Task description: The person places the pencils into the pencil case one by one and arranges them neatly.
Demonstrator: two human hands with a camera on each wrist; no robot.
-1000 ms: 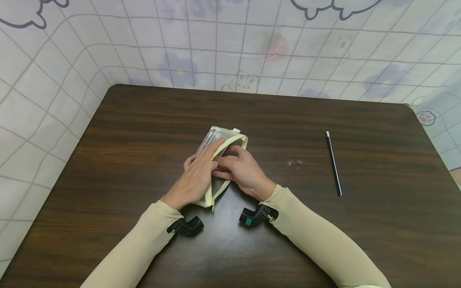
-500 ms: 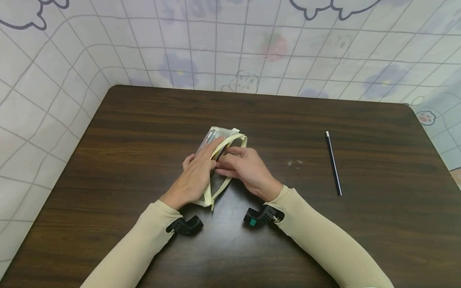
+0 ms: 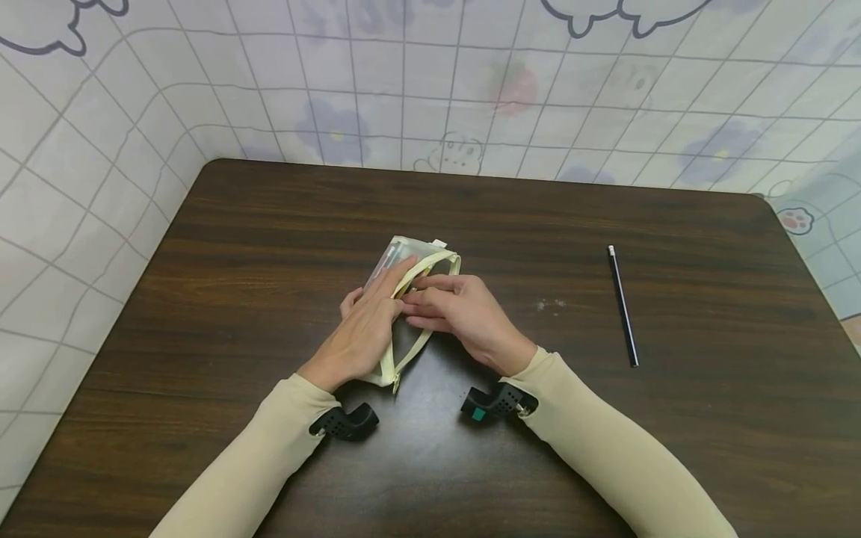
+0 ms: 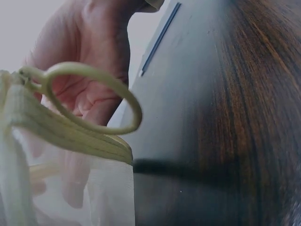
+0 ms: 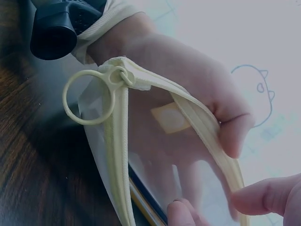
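My left hand (image 3: 363, 329) grips a clear pencil case (image 3: 413, 250) with pale yellow zipper edging, its thumb at the edge of the open mouth. In the right wrist view the zipper tape (image 5: 116, 155) carries a large ring pull (image 5: 66, 101), and dark and yellow sticks (image 5: 149, 209) show inside. My right hand (image 3: 464, 314) reaches into the mouth from the right. Its fingers (image 4: 74, 188) show through the clear side in the left wrist view. The right wrist view shows the right thumb at the zipper edging, apart from a fingertip.
A dark pencil (image 3: 623, 306) with a white end lies alone on the brown wooden table (image 3: 269, 224), right of the hands. Black wrist cameras (image 3: 346, 422) sit on both sleeves. A patterned white curtain (image 3: 430, 82) borders the table's back and sides.
My right hand has shifted slightly to the right, with its fingers still at the case's mouth. The left hand and the case stay nearly in place.
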